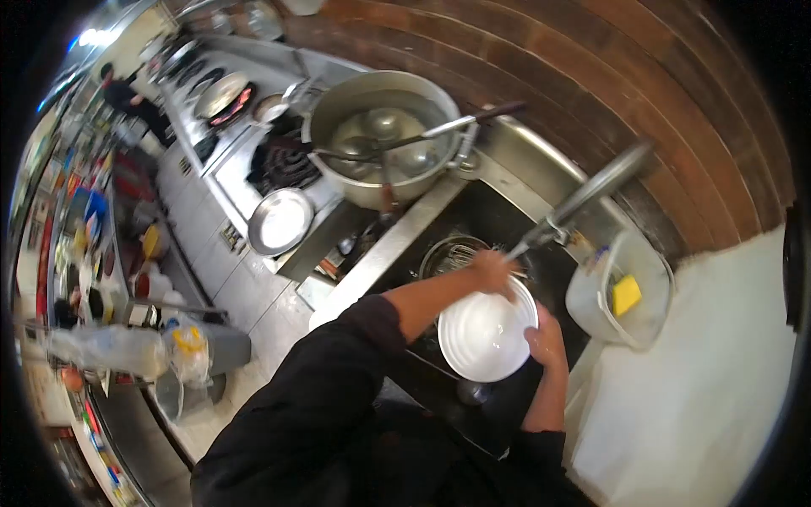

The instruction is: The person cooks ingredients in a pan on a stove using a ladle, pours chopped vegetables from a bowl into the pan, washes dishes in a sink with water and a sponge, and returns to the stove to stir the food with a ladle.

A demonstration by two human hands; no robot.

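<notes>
Over the dark sink basin [553,283], a white bowl [483,338] is tilted beneath the metal faucet [591,190]. My right hand [547,340] grips the bowl's right rim. At the bowl's upper edge is my left hand [496,275], blurred by motion and close to the faucet's end; its fingers are too smeared to tell whether they hold anything. Behind this hand, a round metal strainer or pan with a wire whisk [460,255] lies in the sink, partly hidden.
A large pot [325,127] with ladles stands behind the sink. A plastic bin [587,296] with a yellow sponge [626,295] is at the right. Left are a metal pan [280,222] and stove [228,169]. Another person [135,103] stands far back left.
</notes>
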